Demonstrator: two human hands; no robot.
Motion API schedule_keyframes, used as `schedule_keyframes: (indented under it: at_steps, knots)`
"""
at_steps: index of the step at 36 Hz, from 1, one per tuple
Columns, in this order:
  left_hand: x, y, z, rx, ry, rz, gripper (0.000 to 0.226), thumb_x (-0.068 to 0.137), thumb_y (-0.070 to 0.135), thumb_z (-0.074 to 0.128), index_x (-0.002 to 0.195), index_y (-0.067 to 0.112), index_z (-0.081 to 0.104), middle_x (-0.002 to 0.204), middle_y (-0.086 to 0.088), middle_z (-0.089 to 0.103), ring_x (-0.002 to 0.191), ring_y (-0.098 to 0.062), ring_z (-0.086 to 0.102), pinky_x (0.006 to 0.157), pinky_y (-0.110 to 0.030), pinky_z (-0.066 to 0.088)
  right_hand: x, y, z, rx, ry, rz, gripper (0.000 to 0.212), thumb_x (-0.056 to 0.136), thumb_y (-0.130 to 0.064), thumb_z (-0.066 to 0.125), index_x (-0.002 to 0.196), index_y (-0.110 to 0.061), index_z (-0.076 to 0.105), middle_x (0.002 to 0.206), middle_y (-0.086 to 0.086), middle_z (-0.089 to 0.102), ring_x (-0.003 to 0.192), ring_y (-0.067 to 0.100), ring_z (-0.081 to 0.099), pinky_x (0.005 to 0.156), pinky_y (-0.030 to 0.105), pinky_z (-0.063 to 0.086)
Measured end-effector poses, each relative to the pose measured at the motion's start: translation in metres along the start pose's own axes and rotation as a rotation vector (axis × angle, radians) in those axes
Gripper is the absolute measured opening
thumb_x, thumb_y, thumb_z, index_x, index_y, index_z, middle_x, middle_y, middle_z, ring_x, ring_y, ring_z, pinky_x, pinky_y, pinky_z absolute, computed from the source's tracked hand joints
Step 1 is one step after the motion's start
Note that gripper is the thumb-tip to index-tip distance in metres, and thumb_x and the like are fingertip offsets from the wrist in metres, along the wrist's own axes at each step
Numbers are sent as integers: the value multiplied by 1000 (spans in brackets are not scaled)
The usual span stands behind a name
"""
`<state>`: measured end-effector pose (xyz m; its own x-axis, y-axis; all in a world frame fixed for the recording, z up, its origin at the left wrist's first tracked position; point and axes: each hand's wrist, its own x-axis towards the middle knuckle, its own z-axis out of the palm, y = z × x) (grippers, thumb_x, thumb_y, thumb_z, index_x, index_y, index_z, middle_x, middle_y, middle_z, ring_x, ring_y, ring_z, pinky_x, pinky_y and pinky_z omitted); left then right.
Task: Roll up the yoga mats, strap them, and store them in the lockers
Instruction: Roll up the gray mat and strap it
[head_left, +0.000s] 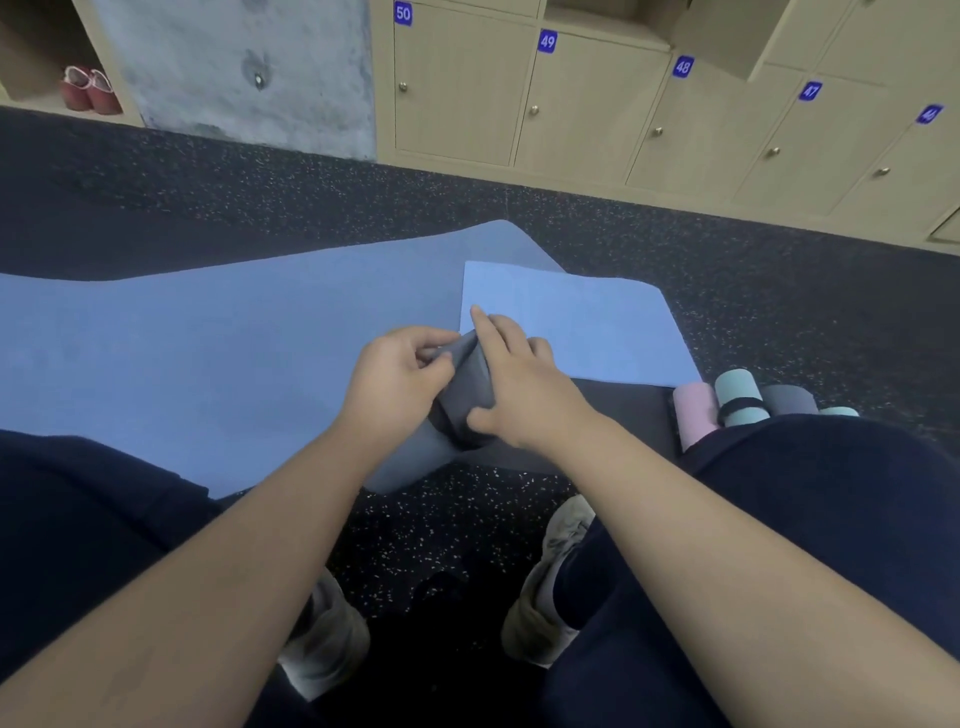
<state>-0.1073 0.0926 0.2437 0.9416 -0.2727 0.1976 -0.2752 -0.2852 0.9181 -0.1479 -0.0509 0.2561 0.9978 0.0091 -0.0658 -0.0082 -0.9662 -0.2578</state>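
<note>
Person crouches over a blue mat (208, 353) spread flat on the dark speckled floor (311, 197). Both hands meet at its near right part, where a grey roll (465, 400) is starting: the mat's grey underside turned over on itself.

Key relation: the roll's axis looks to run toward and away from the person, slightly tilted. The unrolled mat stretches away to the left, so rolling likely has to travel leftward. A lighter blue flap (571, 322) lies folded over just right of the hands; whether it is the same mat's end or a second sheet, cannot tell.

Left hand (395, 379) has fingers curled, pinching the roll's far edge. Right hand (519, 389) lies on top of the roll, forefinger straight and pointing away, thumb tucked against the near side; it looks like pressing more than gripping. Both hands are on the roll; the left sits on the side the mat extends to.

The roll is small, loose and wrinkled, not a tidy cylinder yet. My read: an early rolling step, with strapping and storing still to do.

Finished rolled mats (740, 397), pink, teal and grey, sit near the right knee; the teal one has a dark strap. Lockers (587, 104) stand beyond, most doors closed, well apart from the hands.
</note>
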Motion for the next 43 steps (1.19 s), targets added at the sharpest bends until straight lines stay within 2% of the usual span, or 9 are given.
schedule_keyframes:
  at_steps: [9, 14, 19, 23, 27, 31, 36, 40, 43]
  knots:
    - [1, -8, 5, -122, 10, -52, 27, 90, 7, 62, 93, 34, 64, 78, 13, 65, 64, 3, 60, 74, -19, 51, 4, 4, -4, -2, 4, -1, 103, 81, -37, 65, 155, -29, -6, 158, -9, 10, 127, 32, 26, 98, 38, 41]
    - [7, -7, 0, -236, 19, -52, 26, 89, 10, 67, 94, 35, 60, 88, 7, 66, 79, -7, 64, 83, -28, 52, 5, 5, -20, 68, 94, -21, 82, 84, -38, 65, 152, -45, 17, 160, -10, 14, 133, 30, 27, 102, 37, 36]
    - [5, -22, 3, -361, -36, -93, 28, 88, 0, 64, 97, 25, 55, 96, 5, 63, 80, 7, 63, 86, -18, 51, 8, 9, -16, 57, 117, -28, 65, 86, -44, 65, 144, -46, 35, 155, -8, 23, 127, 32, 33, 102, 38, 37]
    - [0, -46, 9, -140, -138, -102, 28, 89, 1, 64, 99, 25, 52, 104, 16, 59, 101, 7, 56, 94, -15, 44, 16, 9, -7, 28, 107, -25, 61, 88, -46, 63, 142, -44, 37, 156, -7, 21, 128, 32, 31, 98, 41, 40]
    - [-2, -63, 4, 63, -182, -32, 30, 91, 3, 59, 99, 30, 50, 107, 22, 57, 102, 17, 51, 87, -9, 40, 23, 13, -6, 21, 99, -47, 55, 93, -45, 58, 142, -48, 35, 159, -6, 15, 132, 33, 27, 101, 46, 40]
    - [-1, -73, 2, 232, -252, 38, 34, 94, 4, 53, 110, 34, 49, 116, 20, 55, 109, 5, 53, 88, -19, 40, 26, 16, -6, 32, 80, -62, 51, 97, -40, 53, 142, -53, 33, 161, -5, 10, 136, 32, 23, 107, 46, 35]
    - [10, -81, -2, 451, -224, 261, 31, 92, 6, 57, 113, 29, 56, 114, 15, 53, 100, -10, 58, 85, -34, 47, 30, 13, -5, 21, 77, -93, 42, 98, -36, 52, 136, -50, 42, 161, -5, 11, 135, 30, 24, 106, 46, 36]
    - [16, -83, -2, 592, -170, 406, 31, 90, 12, 63, 107, 36, 52, 109, 9, 57, 85, -18, 59, 65, -30, 41, 33, 17, -6, 28, 87, -84, 36, 92, -46, 60, 126, -39, 50, 159, -5, 15, 133, 33, 26, 103, 43, 37]
    - [20, -82, 4, 696, -115, 567, 27, 86, 13, 66, 98, 27, 46, 97, -3, 59, 73, -27, 58, 55, -30, 41, 34, 20, -6, 40, 117, -78, 44, 83, -57, 64, 119, -34, 54, 154, -6, 22, 130, 32, 29, 99, 41, 39]
